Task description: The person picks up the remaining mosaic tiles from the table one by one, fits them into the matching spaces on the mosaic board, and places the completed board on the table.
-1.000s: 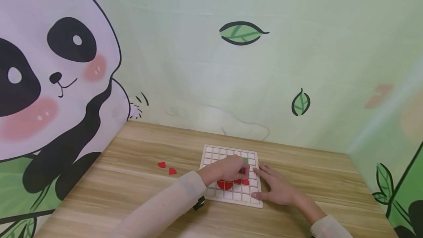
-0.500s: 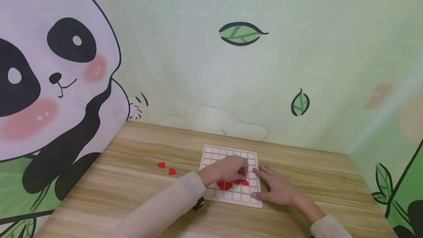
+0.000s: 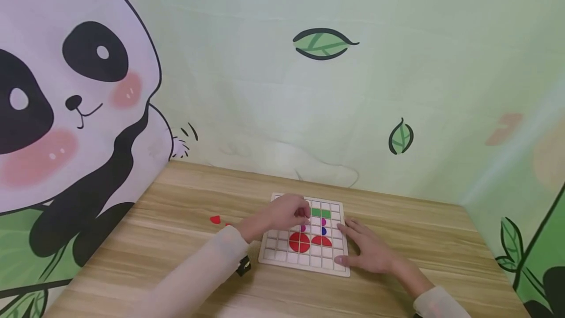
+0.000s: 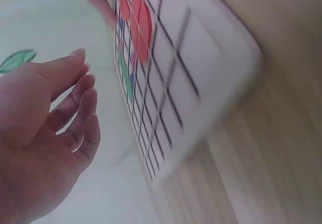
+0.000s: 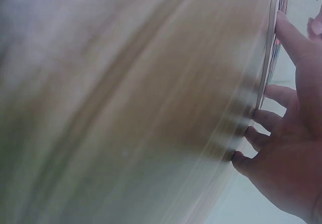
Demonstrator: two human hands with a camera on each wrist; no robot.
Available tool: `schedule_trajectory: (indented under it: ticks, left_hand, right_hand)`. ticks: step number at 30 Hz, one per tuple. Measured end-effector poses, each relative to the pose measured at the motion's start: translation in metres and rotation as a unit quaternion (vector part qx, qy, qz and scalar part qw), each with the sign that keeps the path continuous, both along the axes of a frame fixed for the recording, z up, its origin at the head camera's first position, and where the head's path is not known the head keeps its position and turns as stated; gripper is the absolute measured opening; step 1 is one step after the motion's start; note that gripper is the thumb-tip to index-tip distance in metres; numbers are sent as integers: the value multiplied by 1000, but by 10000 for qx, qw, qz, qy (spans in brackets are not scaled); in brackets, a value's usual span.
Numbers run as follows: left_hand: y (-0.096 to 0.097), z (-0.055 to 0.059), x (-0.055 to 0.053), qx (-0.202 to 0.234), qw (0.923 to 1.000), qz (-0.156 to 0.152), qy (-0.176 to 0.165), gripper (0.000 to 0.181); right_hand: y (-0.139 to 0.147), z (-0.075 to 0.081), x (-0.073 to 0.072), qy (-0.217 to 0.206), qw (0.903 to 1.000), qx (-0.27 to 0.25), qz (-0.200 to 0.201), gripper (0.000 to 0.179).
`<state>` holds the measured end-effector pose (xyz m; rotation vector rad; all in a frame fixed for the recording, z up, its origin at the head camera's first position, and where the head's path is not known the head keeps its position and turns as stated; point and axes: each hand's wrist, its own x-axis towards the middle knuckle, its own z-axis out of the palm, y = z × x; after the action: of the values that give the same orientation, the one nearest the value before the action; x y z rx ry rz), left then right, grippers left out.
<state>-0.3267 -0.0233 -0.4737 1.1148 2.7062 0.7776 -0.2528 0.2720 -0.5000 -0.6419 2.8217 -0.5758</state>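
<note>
A white grid board [image 3: 269, 255] lies on the table. On it are a red circle [image 3: 299, 242] made of quarter pieces, a red half circle [image 3: 321, 241], green pieces [image 3: 321, 213], and small magenta [image 3: 323, 222] and blue [image 3: 324, 231] pieces. Over the upper left of the board is my left hand [image 3: 282, 212]; in the left wrist view its fingers [image 4: 88, 100] curl loosely, with nothing between them. My right hand [image 3: 371, 249] rests along the board's right edge, thumb on the border and fingers spread. My left hand hides part of the grid.
Left of the board, a red quarter piece [image 3: 215, 220] lies on the wooden table [image 3: 185, 195], and a second red piece [image 3: 227, 224] is mostly covered by the left sleeve. Behind the table stands a wall [image 3: 247, 87] printed with a panda and leaves.
My left hand has moved left and away from the red half circle, uncovering the magenta, blue and green pieces. The left sleeve now covers most of one loose red piece. My right hand stays put.
</note>
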Motion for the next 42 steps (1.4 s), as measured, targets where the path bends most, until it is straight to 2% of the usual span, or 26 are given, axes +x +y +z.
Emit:
schedule_trajectory:
  ticks: [8, 14, 22, 30, 35, 42]
  left_hand:
    - [-54, 3, 0, 202, 9979, 584, -186, 9]
    - [-87, 2, 0, 341, 9946, 977, -115, 10]
    - [-131, -2, -1, 298, 9949, 922, 291, 12]
    - [-175, -14, 0, 193, 9938, 1087, 120, 10]
    - [-198, -10, 1, 90, 9927, 1200, -99, 16]
    - [-214, -8, 10, -127, 9951, 968, -186, 17]
  right_hand:
    - [0, 3, 0, 15, 10000, 30, -31, 97]
    - [0, 4, 1, 20, 10000, 42, 25, 97]
    - [0, 2, 2, 58, 10000, 30, 33, 97]
    - [-1, 4, 2, 29, 10000, 13, 16, 97]
    - [-2, 3, 2, 57, 10000, 15, 14, 97]
    - [-1, 1, 1, 95, 9999, 22, 57, 97]
